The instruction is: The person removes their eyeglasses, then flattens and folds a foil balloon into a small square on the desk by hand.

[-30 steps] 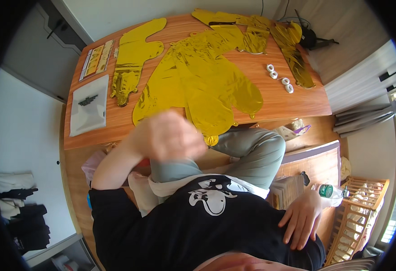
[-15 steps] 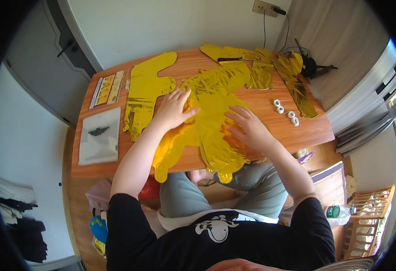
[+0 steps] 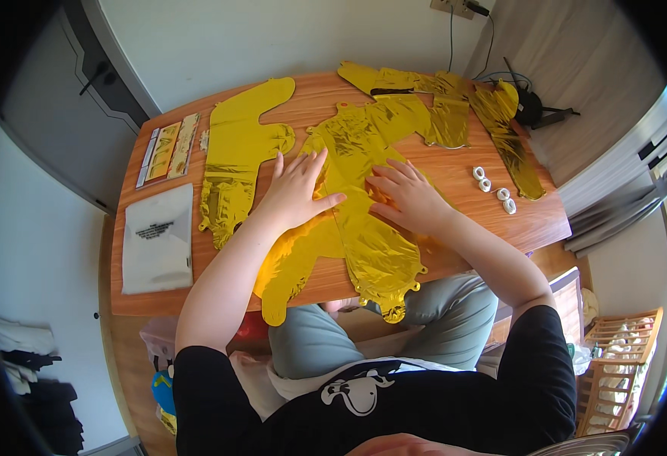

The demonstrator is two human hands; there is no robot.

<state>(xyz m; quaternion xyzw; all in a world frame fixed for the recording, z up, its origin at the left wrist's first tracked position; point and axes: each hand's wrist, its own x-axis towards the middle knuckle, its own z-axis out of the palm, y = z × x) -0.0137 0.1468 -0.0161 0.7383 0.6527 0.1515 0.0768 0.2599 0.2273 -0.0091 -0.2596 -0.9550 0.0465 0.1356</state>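
Note:
Shiny gold foil balloons, uninflated, lie spread on the wooden table (image 3: pixel 455 262). My left hand (image 3: pixel 297 190) rests with fingers apart on the middle foil balloon (image 3: pixel 379 258), toward its left side. On the right side of that same balloon lies my right hand (image 3: pixel 409 196), fingers stretched and slightly spread. The balloon is wrinkled, and its lower ends hang over the near table edge. Left of it lies another flat gold foil balloon (image 3: pixel 231 144). Further gold foil pieces (image 3: pixel 449 114) lie at the back right, one long piece (image 3: pixel 504 137) reaching toward the right edge.
White ribbon rolls (image 3: pixel 481 178) sit at the right of the table. A clear plastic bag (image 3: pixel 157 243) and a printed card (image 3: pixel 167 150) lie at the left. A black device with antennas (image 3: pixel 529 106) stands at the back right corner. My legs (image 3: pixel 310 334) are below the near edge.
My right hand has moved left and inward over the middle balloon, flattening onto it. My left hand stays on the foil with its fingers more spread. The view has shifted slightly.

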